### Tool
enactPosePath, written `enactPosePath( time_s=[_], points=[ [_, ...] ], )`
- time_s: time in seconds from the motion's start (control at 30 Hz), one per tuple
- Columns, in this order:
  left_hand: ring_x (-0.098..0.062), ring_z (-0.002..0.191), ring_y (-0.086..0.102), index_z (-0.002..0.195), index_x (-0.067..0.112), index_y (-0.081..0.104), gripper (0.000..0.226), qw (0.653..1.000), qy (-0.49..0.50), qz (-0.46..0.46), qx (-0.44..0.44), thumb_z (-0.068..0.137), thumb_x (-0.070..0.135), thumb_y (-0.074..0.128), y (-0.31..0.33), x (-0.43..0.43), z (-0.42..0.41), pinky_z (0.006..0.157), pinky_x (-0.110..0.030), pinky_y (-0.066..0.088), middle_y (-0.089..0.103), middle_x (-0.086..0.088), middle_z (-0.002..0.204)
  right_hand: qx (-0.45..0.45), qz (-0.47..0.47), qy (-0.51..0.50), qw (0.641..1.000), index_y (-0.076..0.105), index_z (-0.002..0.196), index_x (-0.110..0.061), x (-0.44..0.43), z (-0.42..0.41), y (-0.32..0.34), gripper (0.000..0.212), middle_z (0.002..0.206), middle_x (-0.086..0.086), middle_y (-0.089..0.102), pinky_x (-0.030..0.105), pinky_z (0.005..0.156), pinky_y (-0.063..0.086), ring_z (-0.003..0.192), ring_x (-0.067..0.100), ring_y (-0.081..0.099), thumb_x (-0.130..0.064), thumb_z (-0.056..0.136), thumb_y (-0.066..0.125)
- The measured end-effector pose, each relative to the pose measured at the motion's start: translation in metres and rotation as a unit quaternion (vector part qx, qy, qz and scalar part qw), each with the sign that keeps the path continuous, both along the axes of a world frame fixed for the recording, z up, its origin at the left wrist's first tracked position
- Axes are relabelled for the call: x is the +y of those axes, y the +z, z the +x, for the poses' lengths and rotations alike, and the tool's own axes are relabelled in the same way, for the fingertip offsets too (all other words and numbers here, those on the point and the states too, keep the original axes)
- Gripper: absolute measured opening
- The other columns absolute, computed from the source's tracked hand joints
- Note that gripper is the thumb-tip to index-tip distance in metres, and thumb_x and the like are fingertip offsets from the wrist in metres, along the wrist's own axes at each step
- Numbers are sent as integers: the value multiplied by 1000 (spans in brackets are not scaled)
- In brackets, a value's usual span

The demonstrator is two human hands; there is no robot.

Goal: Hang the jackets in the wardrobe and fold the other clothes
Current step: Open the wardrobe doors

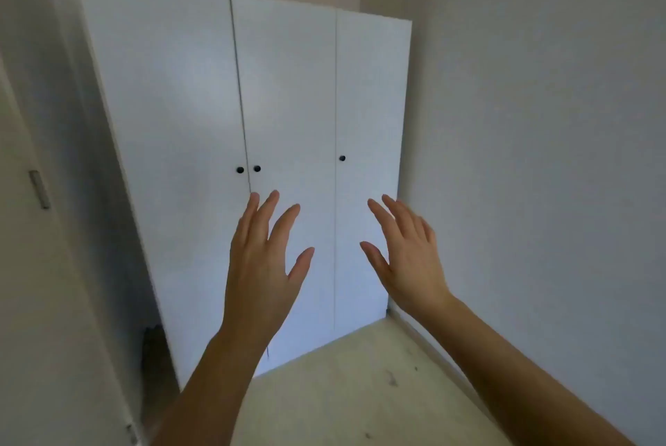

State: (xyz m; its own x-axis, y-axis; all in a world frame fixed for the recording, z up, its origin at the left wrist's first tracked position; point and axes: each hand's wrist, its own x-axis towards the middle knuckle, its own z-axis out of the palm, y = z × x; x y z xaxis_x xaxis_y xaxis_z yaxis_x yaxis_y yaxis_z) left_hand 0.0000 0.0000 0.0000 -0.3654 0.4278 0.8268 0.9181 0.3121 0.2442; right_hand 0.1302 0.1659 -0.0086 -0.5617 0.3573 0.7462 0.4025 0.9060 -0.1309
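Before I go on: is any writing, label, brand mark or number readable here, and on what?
None readable. The white wardrobe shows only black knobs, no lettering. The walls, the floor, the left hand and the right hand bear no text.

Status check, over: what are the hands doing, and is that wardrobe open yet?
Open and empty: left hand, right hand. Closed: all wardrobe doors. Nothing blocking the doors.

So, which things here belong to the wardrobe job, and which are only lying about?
For the job: wardrobe, doors shut; its black knobs; left hand and right hand, both open, empty.
Lying about: metal plate at left; dark object low beside the wardrobe.
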Motion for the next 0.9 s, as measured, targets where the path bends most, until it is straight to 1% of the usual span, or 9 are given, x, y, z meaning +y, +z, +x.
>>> enactPosePath(
  time_s=[0.1,0.27,0.33,0.43,0.53,0.6,0.73,0.77,0.9],
  points=[
    [-27,142,25,134,18,51,56,999,-46,-19,-12,86,47,49,-11,35,24,107,-45,29,39,-7,149,-11,-22,-44,999,27,144,-27,21,30,-15,54,150,5,38,45,108,30,137,27,36,-49,96,36],
    [-27,141,26,132,18,53,57,991,-124,-52,-16,85,48,48,-34,110,82,105,-44,31,40,-7,148,-30,-76,-123,989,26,146,-27,65,108,-42,57,153,3,32,47,113,27,141,26,29,-53,95,26],
    [-26,142,25,133,19,52,58,986,-150,-60,-30,84,49,48,-44,139,111,106,-44,32,39,-6,149,-37,-89,-145,985,27,146,-26,86,141,-51,57,153,4,31,48,113,27,141,26,29,-52,95,28],
    [-25,143,24,134,19,52,60,982,-167,-68,-60,83,52,47,-60,173,141,105,-41,31,38,-4,150,-54,-106,-157,980,24,146,-28,110,173,-62,56,154,3,30,48,114,25,142,26,27,-50,96,32],
    [-26,142,27,132,18,54,59,982,-155,-78,-77,82,50,52,-75,206,157,104,-41,31,39,-5,149,-73,-117,-158,978,24,148,-27,142,188,-70,56,155,3,27,47,116,22,144,25,23,-50,97,32],
    [-28,141,29,132,18,55,59,983,-138,-86,-89,81,49,53,-81,222,156,104,-41,30,40,-5,148,-87,-126,-150,977,23,148,-27,162,185,-74,56,156,2,24,44,116,19,144,24,21,-49,98,35],
    [-28,141,29,132,19,54,58,984,-106,-88,-114,83,50,52,-92,234,133,105,-42,26,41,-6,148,-106,-134,-106,979,23,148,-27,184,148,-80,61,156,2,25,47,116,22,144,24,23,-56,95,21],
    [-27,141,29,132,19,54,57,985,-97,-86,-115,83,50,51,-94,236,123,105,-41,26,41,-6,148,-109,-134,-95,980,24,147,-27,187,135,-82,60,155,2,27,47,116,23,143,24,24,-56,95,21],
    [-28,140,30,131,19,55,57,988,-53,-80,-121,83,51,51,-100,238,74,105,-41,23,41,-5,148,-107,-130,-55,984,28,146,-26,195,76,-91,55,153,3,31,42,113,21,141,24,28,-48,97,39]
  ],
)
